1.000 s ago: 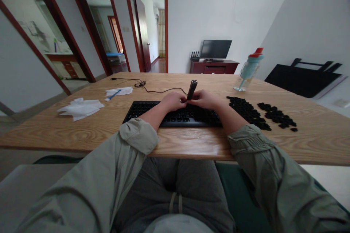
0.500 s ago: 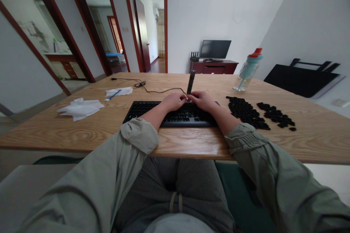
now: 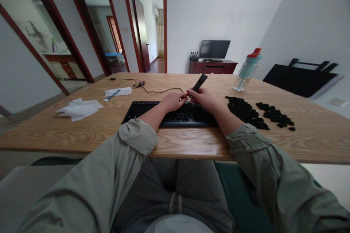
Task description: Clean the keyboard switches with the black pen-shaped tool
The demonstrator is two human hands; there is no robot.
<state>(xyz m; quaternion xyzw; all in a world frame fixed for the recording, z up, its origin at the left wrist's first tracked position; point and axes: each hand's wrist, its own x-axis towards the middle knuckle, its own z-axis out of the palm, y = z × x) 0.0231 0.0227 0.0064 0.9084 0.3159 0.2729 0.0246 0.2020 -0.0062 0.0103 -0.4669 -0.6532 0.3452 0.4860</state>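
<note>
A black keyboard [image 3: 153,112] lies on the wooden table [image 3: 191,142] in front of me. My left hand [image 3: 172,101] rests on its upper middle rows with fingers curled. My right hand [image 3: 203,99] hovers just right of it and grips a slim dark tool [image 3: 199,82] that points up and tilts to the right. The fingertips of both hands nearly meet at the tool's lower end. What the tool's tip touches is hidden by my fingers.
Several loose black keycaps [image 3: 242,110] lie in two patches [image 3: 275,115] right of the keyboard. A teal bottle with a red cap [image 3: 246,69] stands behind them. White tissues [image 3: 78,108], a blue swab on tissue [image 3: 116,93] and the keyboard's cable [image 3: 142,85] lie at the left.
The tool has swung from nearly upright to leaning right, and my right hand has lifted a little. My left hand has stayed on the keys.
</note>
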